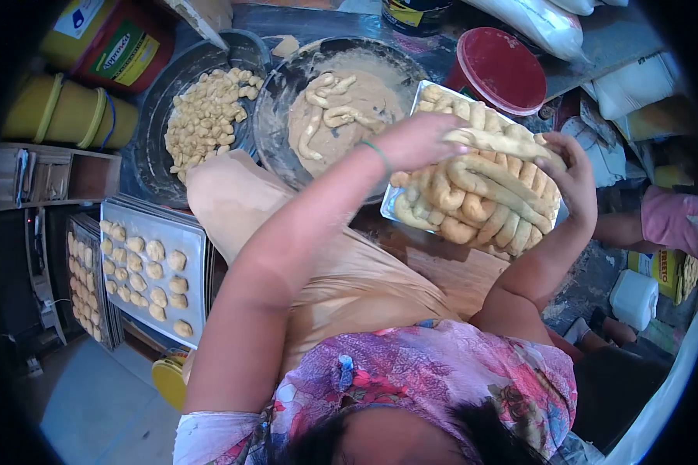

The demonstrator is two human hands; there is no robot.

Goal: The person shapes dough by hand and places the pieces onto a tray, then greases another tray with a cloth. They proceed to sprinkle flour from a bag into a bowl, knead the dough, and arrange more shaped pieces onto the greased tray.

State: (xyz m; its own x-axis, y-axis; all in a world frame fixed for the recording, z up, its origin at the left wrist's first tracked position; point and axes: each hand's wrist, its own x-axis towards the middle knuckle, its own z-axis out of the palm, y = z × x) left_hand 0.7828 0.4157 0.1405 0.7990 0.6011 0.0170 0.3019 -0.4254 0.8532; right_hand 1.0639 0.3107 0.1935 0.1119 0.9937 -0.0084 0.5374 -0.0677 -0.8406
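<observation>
A pale dough rope (504, 144) stretches between my two hands above a heap of dough ropes. My left hand (428, 141), with a green band at the wrist, has its fingers closed on the rope's left end. The right end is gripped by my right hand (572, 167). Beneath lies a light tray (392, 211), piled with several coated dough ropes (473, 194) laid across one another. Left of the tray, a dark round basin (267, 116) contains brownish flour or crumbs (372, 97) with several dough ropes (326, 116) lying in it.
A second dark basin (143, 155) holds many small dough pieces (209, 112). On the left, metal trays (194, 232) bear dough balls. A red-lidded bucket (500, 70) stands behind the tray. At right are a white jug (634, 298) and another person's arm (620, 225).
</observation>
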